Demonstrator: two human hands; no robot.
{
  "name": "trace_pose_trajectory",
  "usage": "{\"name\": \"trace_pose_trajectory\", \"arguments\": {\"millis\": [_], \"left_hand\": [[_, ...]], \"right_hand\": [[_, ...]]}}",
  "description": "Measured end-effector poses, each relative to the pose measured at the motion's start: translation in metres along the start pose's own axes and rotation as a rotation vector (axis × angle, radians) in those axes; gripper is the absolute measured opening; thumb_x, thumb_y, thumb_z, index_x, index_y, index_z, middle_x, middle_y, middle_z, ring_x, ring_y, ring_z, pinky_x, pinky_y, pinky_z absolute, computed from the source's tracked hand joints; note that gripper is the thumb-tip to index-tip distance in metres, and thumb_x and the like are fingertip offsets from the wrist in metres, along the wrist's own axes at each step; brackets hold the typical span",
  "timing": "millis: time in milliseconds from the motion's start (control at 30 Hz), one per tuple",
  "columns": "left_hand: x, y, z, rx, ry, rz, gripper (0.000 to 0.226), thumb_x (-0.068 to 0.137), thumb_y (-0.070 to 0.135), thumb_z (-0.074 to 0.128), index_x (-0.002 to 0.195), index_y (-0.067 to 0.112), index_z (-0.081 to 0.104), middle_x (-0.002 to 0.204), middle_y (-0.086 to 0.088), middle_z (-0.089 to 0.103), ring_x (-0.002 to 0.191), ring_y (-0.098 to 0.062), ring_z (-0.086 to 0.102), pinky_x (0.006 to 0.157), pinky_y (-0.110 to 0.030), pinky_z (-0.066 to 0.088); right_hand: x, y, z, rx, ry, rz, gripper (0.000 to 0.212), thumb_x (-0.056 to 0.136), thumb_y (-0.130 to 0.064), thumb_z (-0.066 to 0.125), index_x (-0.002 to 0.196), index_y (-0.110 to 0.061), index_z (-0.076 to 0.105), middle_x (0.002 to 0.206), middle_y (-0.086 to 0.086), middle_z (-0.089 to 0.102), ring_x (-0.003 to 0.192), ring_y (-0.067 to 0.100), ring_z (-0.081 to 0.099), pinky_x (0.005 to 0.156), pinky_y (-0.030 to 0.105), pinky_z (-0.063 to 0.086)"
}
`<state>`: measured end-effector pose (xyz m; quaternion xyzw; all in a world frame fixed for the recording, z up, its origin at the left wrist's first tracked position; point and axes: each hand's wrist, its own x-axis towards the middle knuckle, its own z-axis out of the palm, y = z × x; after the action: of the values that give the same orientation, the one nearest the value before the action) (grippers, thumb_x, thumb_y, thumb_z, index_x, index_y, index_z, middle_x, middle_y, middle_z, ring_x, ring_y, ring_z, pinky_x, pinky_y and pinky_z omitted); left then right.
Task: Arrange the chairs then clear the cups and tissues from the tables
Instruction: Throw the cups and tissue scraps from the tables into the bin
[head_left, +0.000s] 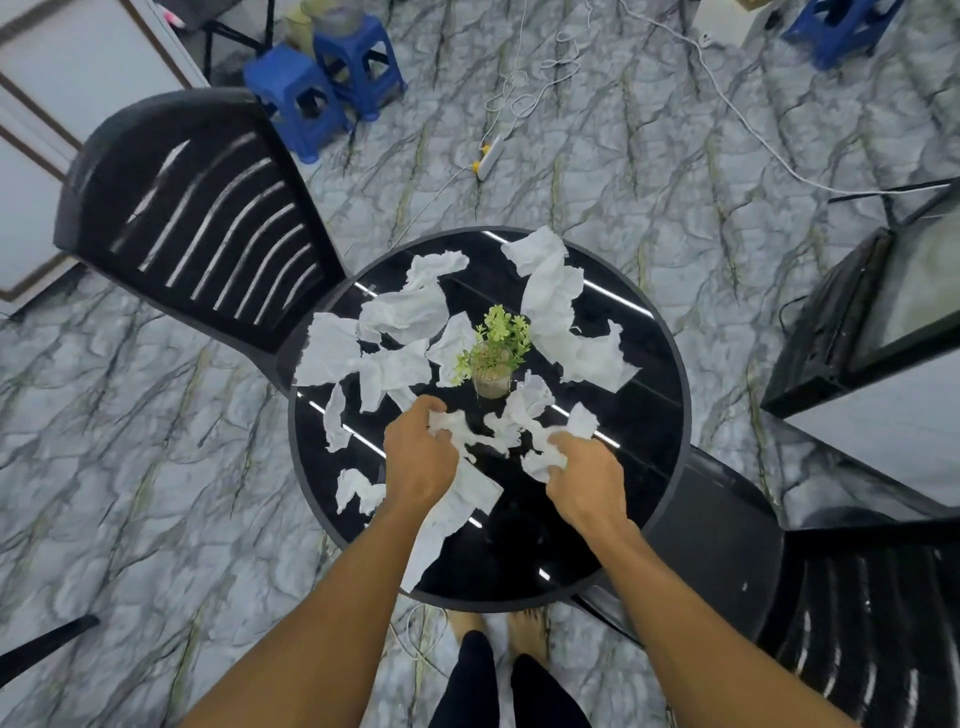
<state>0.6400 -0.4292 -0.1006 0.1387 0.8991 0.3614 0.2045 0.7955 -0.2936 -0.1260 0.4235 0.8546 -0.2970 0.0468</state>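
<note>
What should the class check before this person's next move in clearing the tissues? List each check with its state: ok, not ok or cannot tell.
1. Left hand grips tissues: ok.
2. Right hand grips tissues: ok.
3. Plant upright and apart from both hands: ok.
4. Table rid of tissues: not ok; many lie loose, mostly on the far half.
5. Place to drop the tissues: cannot tell; no bin shows.
</note>
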Motion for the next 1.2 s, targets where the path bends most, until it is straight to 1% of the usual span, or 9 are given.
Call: {"name": "trace_pose_trajectory", "arguments": {"millis": [133, 300, 400, 533, 733, 833, 967, 1100, 1200], "left_hand": [[0.001, -0.03, -0.002, 0.123, -0.025, 0.0, 0.025, 0.09, -0.002, 0.051, 0.095, 0.02, 0.062, 0.1, -0.004, 0.064, 0.076, -0.017, 0.061, 0.063, -0.026, 0.05], [-0.004, -0.043, 0.008, 0.267, -0.2, 0.073, 0.029, 0.087, 0.018, 0.07, 0.114, 0.006, 0.07, 0.122, -0.007, 0.063, 0.119, -0.026, 0.054, 0.1, -0.033, 0.041], [-0.003, -0.042, 0.009, 0.215, -0.151, 0.086, 0.019, 0.084, 0.0, 0.063, 0.101, 0.005, 0.071, 0.104, -0.007, 0.066, 0.101, -0.025, 0.06, 0.082, -0.025, 0.045], [-0.004, -0.038, -0.004, 0.019, -0.049, 0.064, 0.018, 0.083, -0.002, 0.061, 0.089, 0.014, 0.067, 0.085, 0.006, 0.062, 0.071, -0.01, 0.055, 0.06, -0.011, 0.038], [-0.013, -0.039, -0.036, -0.176, 0.105, 0.024, 0.021, 0.088, 0.002, 0.059, 0.085, 0.023, 0.058, 0.066, 0.003, 0.056, 0.047, -0.009, 0.047, 0.043, -0.031, 0.048], [-0.026, -0.047, -0.043, -0.173, 0.173, -0.011, 0.02, 0.086, -0.002, 0.059, 0.086, 0.018, 0.058, 0.069, -0.003, 0.056, 0.046, -0.005, 0.046, 0.042, -0.019, 0.041], [-0.045, -0.067, -0.04, 0.042, 0.181, 0.106, 0.02, 0.084, -0.004, 0.058, 0.088, 0.014, 0.065, 0.082, 0.005, 0.061, 0.07, -0.006, 0.054, 0.066, -0.019, 0.044], [-0.07, -0.085, -0.014, 0.172, -0.016, 0.176, 0.022, 0.083, 0.001, 0.063, 0.102, 0.006, 0.072, 0.107, -0.003, 0.066, 0.102, -0.023, 0.062, 0.091, -0.034, 0.05], [-0.083, -0.087, 0.002, 0.264, -0.104, 0.118, 0.042, 0.086, 0.031, 0.069, 0.124, 0.011, 0.065, 0.128, 0.0, 0.058, 0.124, -0.021, 0.05, 0.102, -0.032, 0.042]], "right_hand": [[-0.001, -0.016, 0.003, 0.023, 0.11, -0.121, 0.037, 0.088, -0.012, 0.069, 0.125, -0.015, 0.067, 0.097, 0.0, 0.058, 0.117, 0.024, 0.05, 0.102, 0.039, 0.044], [0.028, -0.037, 0.026, -0.011, -0.036, -0.227, 0.026, 0.084, -0.005, 0.069, 0.109, -0.011, 0.072, 0.133, 0.0, 0.056, 0.118, 0.02, 0.055, 0.086, 0.014, 0.039], [0.033, -0.042, 0.032, -0.07, -0.1, -0.254, 0.02, 0.085, -0.002, 0.068, 0.103, -0.007, 0.075, 0.144, 0.001, 0.051, 0.124, 0.024, 0.049, 0.093, 0.027, 0.045], [0.033, -0.043, 0.033, -0.057, -0.046, -0.199, 0.019, 0.08, 0.008, 0.063, 0.09, -0.003, 0.075, 0.091, 0.012, 0.071, 0.095, 0.029, 0.063, 0.08, 0.039, 0.053], [0.013, -0.05, 0.032, 0.116, 0.027, -0.169, 0.033, 0.089, -0.002, 0.061, 0.119, -0.014, 0.067, 0.103, 0.008, 0.069, 0.091, 0.024, 0.064, 0.084, 0.035, 0.053], [0.001, -0.062, 0.038, 0.119, 0.042, -0.271, 0.027, 0.089, 0.0, 0.06, 0.112, -0.009, 0.071, 0.103, 0.009, 0.071, 0.099, 0.025, 0.063, 0.086, 0.035, 0.051], [-0.007, -0.063, 0.049, 0.096, -0.054, -0.243, 0.018, 0.087, -0.001, 0.061, 0.096, -0.005, 0.076, 0.094, 0.006, 0.074, 0.091, 0.023, 0.067, 0.083, 0.035, 0.055], [-0.012, -0.055, 0.051, 0.011, -0.145, -0.232, 0.02, 0.086, -0.006, 0.057, 0.069, -0.002, 0.066, 0.072, 0.008, 0.064, 0.072, 0.025, 0.06, 0.066, 0.039, 0.052], [-0.017, -0.052, 0.047, -0.013, -0.214, -0.265, 0.021, 0.088, -0.022, 0.068, 0.102, -0.009, 0.074, 0.11, 0.002, 0.067, 0.103, 0.022, 0.061, 0.087, 0.029, 0.048]]}}
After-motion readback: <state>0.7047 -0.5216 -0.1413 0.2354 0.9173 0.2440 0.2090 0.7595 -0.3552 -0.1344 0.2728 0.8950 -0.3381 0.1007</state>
